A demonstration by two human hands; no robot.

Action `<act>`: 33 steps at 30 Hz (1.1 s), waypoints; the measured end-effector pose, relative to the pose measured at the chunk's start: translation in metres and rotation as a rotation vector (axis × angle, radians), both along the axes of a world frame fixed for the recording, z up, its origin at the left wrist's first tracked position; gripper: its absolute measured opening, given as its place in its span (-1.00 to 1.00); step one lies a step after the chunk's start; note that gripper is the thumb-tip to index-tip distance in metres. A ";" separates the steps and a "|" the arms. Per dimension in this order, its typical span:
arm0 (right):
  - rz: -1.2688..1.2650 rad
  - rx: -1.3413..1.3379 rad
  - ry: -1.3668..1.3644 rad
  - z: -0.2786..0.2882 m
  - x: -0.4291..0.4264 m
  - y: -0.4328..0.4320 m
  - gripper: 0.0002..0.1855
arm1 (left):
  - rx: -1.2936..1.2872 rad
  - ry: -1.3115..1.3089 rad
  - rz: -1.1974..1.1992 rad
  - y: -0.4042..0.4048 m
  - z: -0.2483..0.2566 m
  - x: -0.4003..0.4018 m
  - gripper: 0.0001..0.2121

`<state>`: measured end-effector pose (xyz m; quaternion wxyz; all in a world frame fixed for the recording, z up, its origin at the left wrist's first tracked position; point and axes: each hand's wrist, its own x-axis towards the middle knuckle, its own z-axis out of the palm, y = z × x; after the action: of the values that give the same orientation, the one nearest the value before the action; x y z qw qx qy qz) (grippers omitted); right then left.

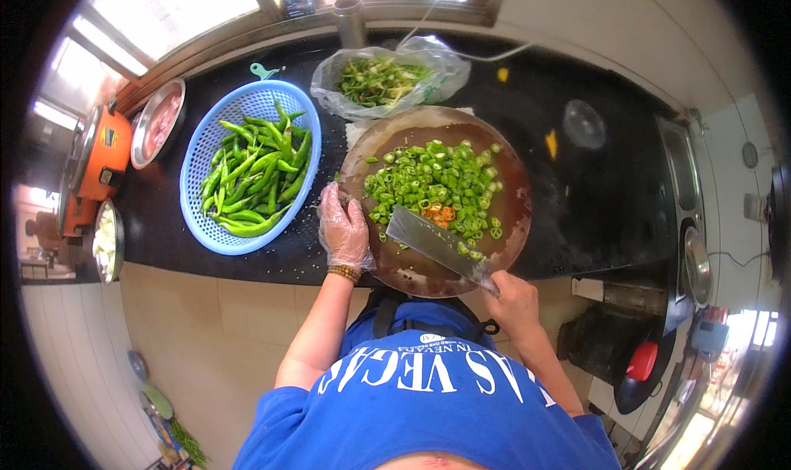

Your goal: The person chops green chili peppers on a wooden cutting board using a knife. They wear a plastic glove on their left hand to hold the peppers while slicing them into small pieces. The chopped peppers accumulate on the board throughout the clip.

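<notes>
My right hand [513, 301] grips the handle of a cleaver [432, 241], its broad blade lying slanted over a round wooden chopping board [426, 278]. A few green slices cling to the blade near the handle. Beyond it, a heap of sliced green chili peppers [445, 173] covers the board's middle, with some orange-red slices [440, 214] among them. My left hand [345, 232], in a clear plastic glove, is at the board's left edge with thumb apart and nothing visible in it. Left of that hand, a blue plastic colander [191, 173] holds whole green chili peppers [259, 167].
Behind the board sits a clear plastic bag [445, 74] of green trimmings. Metal bowls of raw meat [162, 124] and chopped white pieces [105, 244] stand left, near an orange cooker [111, 152]. A green peeler [262, 71] lies behind the colander. A sink [683, 167] is at right.
</notes>
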<state>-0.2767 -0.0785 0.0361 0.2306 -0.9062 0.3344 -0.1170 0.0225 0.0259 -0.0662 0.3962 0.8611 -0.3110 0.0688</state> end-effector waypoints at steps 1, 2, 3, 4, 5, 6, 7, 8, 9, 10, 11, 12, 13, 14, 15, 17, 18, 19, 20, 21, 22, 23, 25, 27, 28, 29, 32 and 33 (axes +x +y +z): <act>-0.023 -0.022 -0.005 0.000 -0.004 0.000 -0.78 | 0.030 -0.059 -0.025 -0.001 0.003 -0.001 -0.57; -0.045 -0.044 -0.009 -0.002 -0.008 -0.001 -0.78 | 0.066 -0.012 -0.072 -0.003 0.007 -0.002 -0.56; -0.062 -0.066 -0.018 -0.002 -0.011 -0.003 -0.79 | 0.094 -0.026 -0.074 -0.006 0.006 -0.001 -0.56; -0.075 -0.081 -0.018 0.000 -0.015 -0.004 -0.79 | 0.122 -0.041 -0.074 -0.010 0.005 -0.001 -0.55; -0.087 -0.095 -0.019 0.002 -0.020 -0.005 -0.80 | 0.151 -0.056 -0.074 -0.013 0.004 -0.002 -0.55; -0.101 -0.111 -0.022 0.003 -0.025 -0.006 -0.80 | 0.255 -0.032 -0.067 -0.016 0.005 -0.003 -0.51; -0.107 -0.122 -0.025 0.001 -0.029 -0.007 -0.80 | 0.300 -0.036 -0.095 -0.020 0.006 -0.004 -0.49; -0.112 -0.133 -0.028 0.000 -0.034 -0.008 -0.80 | 0.344 -0.041 -0.120 -0.024 0.008 -0.005 -0.47; -0.115 -0.149 -0.031 -0.001 -0.037 -0.011 -0.79 | 0.384 -0.046 -0.145 -0.028 0.009 -0.006 -0.45; -0.119 -0.158 -0.011 -0.001 -0.040 -0.013 -0.79 | 0.470 -0.041 -0.204 -0.035 0.021 -0.010 -0.43; -0.122 -0.167 0.009 0.002 -0.043 -0.016 -0.79 | 0.469 -0.007 -0.267 -0.040 0.034 -0.017 -0.44; -0.115 -0.174 0.024 0.004 -0.045 -0.017 -0.79 | 0.475 0.000 -0.303 -0.043 0.048 -0.024 -0.45; -0.098 -0.194 0.022 0.004 -0.045 -0.019 -0.79 | 0.482 0.007 -0.340 -0.044 0.056 -0.028 -0.45; -0.082 -0.215 0.019 0.005 -0.046 -0.022 -0.78 | 0.342 -0.032 -0.395 -0.043 0.032 -0.023 -0.47; -0.072 -0.238 0.017 0.006 -0.047 -0.025 -0.78 | 0.287 0.000 -0.412 -0.044 0.030 -0.020 -0.47; -0.060 -0.252 0.009 0.009 -0.047 -0.029 -0.77 | 0.175 0.065 -0.447 -0.043 0.026 -0.012 -0.48; -0.059 -0.260 0.004 0.010 -0.048 -0.030 -0.77 | 0.105 0.097 -0.434 -0.042 0.028 -0.008 -0.49; -0.052 -0.261 0.002 0.009 -0.049 -0.032 -0.77 | 0.066 0.086 -0.407 -0.043 0.027 0.000 -0.49; -0.047 -0.262 0.000 0.008 -0.051 -0.033 -0.76 | 0.026 0.075 -0.382 -0.046 0.025 0.011 -0.49; -0.039 -0.265 0.000 0.007 -0.052 -0.033 -0.75 | -0.015 0.067 -0.354 -0.049 0.022 0.021 -0.49; -0.019 -0.266 -0.009 0.008 -0.053 -0.034 -0.74 | 0.033 0.029 -0.302 -0.052 0.021 0.028 -0.49; 0.001 -0.268 -0.019 0.009 -0.053 -0.035 -0.73 | 0.072 -0.007 -0.286 -0.058 0.006 0.040 -0.49; 0.014 -0.286 0.010 0.012 -0.056 -0.037 -0.71 | 0.334 -0.055 -0.415 -0.072 0.015 0.040 -0.47; 0.037 -0.313 0.066 0.019 -0.055 -0.043 -0.69 | 0.261 0.207 -0.509 -0.083 0.017 0.038 -0.46; 0.052 -0.339 0.063 0.025 -0.052 -0.047 -0.68 | 0.231 0.342 -0.556 -0.085 0.017 0.037 -0.45; 0.055 -0.348 0.065 0.029 -0.050 -0.050 -0.67 | 0.152 0.317 -0.601 -0.083 0.018 0.040 -0.45; 0.093 -0.384 0.076 0.041 -0.039 -0.060 -0.67 | 0.300 0.013 -0.556 -0.080 0.039 0.036 -0.49; 0.108 -0.394 0.082 0.042 -0.034 -0.065 -0.67 | 0.320 -0.162 -0.660 -0.080 0.054 0.026 -0.50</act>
<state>-0.3110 -0.1430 0.0778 0.0410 -0.9545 0.2649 -0.1308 0.0487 -0.0542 -0.0124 0.2318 0.7573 -0.6089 -0.0443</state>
